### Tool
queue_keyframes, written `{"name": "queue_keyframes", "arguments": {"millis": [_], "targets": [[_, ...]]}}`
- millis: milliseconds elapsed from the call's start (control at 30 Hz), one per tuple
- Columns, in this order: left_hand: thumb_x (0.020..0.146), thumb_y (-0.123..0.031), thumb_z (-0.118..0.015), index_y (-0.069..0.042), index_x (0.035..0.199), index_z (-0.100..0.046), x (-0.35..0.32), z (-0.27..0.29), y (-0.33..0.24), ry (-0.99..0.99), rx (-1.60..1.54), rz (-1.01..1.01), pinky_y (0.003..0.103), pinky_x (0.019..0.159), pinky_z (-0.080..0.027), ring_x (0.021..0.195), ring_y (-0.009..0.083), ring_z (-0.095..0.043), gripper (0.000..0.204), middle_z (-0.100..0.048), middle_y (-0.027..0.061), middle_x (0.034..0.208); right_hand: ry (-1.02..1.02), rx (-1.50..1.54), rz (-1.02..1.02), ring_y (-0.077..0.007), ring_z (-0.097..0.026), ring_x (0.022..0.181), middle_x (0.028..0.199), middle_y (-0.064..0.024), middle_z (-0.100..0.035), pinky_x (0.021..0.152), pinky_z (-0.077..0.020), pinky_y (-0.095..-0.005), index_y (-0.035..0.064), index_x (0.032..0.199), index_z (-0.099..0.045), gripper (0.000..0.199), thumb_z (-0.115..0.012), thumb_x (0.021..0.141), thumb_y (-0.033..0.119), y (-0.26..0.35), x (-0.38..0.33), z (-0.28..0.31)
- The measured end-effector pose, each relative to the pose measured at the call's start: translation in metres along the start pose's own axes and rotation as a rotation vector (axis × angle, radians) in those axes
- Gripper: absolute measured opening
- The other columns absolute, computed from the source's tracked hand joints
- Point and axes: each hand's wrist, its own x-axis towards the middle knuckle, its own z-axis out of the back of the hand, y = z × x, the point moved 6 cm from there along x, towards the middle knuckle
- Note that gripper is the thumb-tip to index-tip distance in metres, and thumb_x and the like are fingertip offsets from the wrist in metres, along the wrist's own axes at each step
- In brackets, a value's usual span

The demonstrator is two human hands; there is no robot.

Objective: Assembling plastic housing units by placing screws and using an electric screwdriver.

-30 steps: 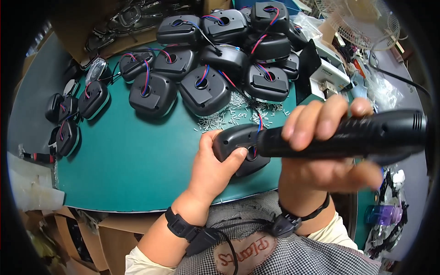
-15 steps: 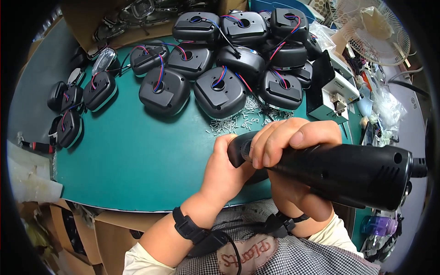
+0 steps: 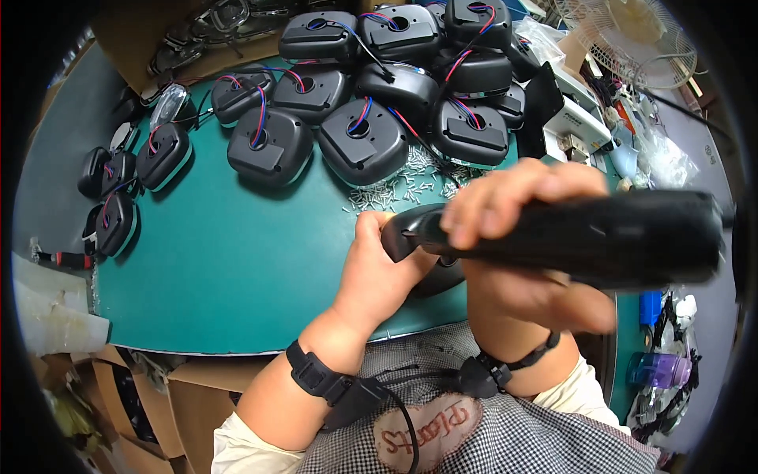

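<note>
A black electric screwdriver (image 3: 616, 241) lies across my right hand (image 3: 517, 229), whose fingers and thumb wrap round its body. Motion blurs this hand and the tool's rear end. The tool's front end points left over a black rounded housing (image 3: 438, 278), and its tip is hidden. My left hand (image 3: 379, 265) grips this housing from the left, thumb on its upper edge. Much of the housing is covered by the tool and my hands. Just beyond my hands, loose silver screws (image 3: 375, 195) are scattered on the green tabletop (image 3: 237, 292).
Several black rounded housings (image 3: 363, 142) with red and blue wires stand stacked at the back, more (image 3: 164, 156) at the left. A white and black metal box (image 3: 572, 126) stands at the back right, near a fan (image 3: 632, 31). A purple transparent container (image 3: 659, 369) is at the right.
My right hand has raised the screwdriver's rear end, moving it up and slightly right. My left hand still holds the housing. The whole view has shifted a little.
</note>
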Motion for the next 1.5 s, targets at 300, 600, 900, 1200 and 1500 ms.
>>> {"name": "queue_keyframes", "arguments": {"millis": [300, 600, 900, 1200, 1500], "targets": [[0.081, -0.026, -0.079, 0.005, 0.115, -0.043, 0.0, -0.001, 0.006, -0.008, -0.195, 0.09, 0.031, 0.082, -0.052, 0.093, 0.0156, -0.059, 0.059, -0.059, 0.0124, 0.103, -0.719, -0.304, -0.184, -0.0201, -0.057, 0.06, 0.076, -0.0068, -0.056, 0.059, -0.0497, -0.0345, 0.009, 0.114, -0.051, 0.067, -0.053, 0.088, 0.071, 0.051, -0.048, 0.111], [0.083, -0.027, -0.077, 0.006, 0.117, -0.043, 0.002, -0.003, 0.005, 0.008, -0.288, 0.091, 0.029, 0.082, -0.051, 0.094, 0.0147, -0.058, 0.058, -0.058, 0.0128, 0.105, -0.974, -0.954, -0.389, -0.0232, -0.048, 0.123, 0.136, -0.0159, -0.046, 0.107, -0.0354, -0.0334, -0.0028, 0.147, -0.033, 0.057, -0.056, 0.098, 0.016, 0.057, -0.143, 0.202], [0.085, -0.029, -0.076, 0.008, 0.121, -0.041, 0.0, 0.004, 0.008, -0.028, -0.38, 0.107, 0.028, 0.083, -0.052, 0.096, 0.014, -0.058, 0.062, -0.058, 0.0131, 0.108, 0.603, -0.846, -0.376, -0.021, -0.064, 0.077, 0.088, -0.0013, -0.064, 0.07, -0.0508, -0.0356, 0.0118, 0.097, -0.07, 0.022, -0.077, 0.076, 0.015, 0.014, -0.134, 0.003], [0.085, -0.027, -0.076, 0.009, 0.122, -0.041, -0.002, 0.003, 0.009, -0.057, -0.37, 0.115, 0.027, 0.081, -0.052, 0.096, 0.0145, -0.058, 0.062, -0.058, 0.0139, 0.108, 0.746, -0.914, -0.325, -0.0208, -0.057, 0.077, 0.086, -0.0006, -0.058, 0.067, -0.0454, -0.0345, 0.0113, 0.1, -0.067, 0.022, -0.068, 0.078, 0.016, -0.011, -0.151, -0.02], [0.085, -0.029, -0.075, 0.008, 0.121, -0.042, 0.0, 0.004, 0.011, -0.061, -0.373, 0.122, 0.028, 0.083, -0.051, 0.096, 0.0154, -0.058, 0.061, -0.058, 0.0139, 0.108, 0.347, -0.906, -0.422, -0.0232, -0.065, 0.068, 0.078, -0.0061, -0.067, 0.061, -0.0509, -0.0342, 0.007, 0.089, -0.069, 0.014, -0.072, 0.075, 0.007, 0.003, -0.124, 0.003]]}}
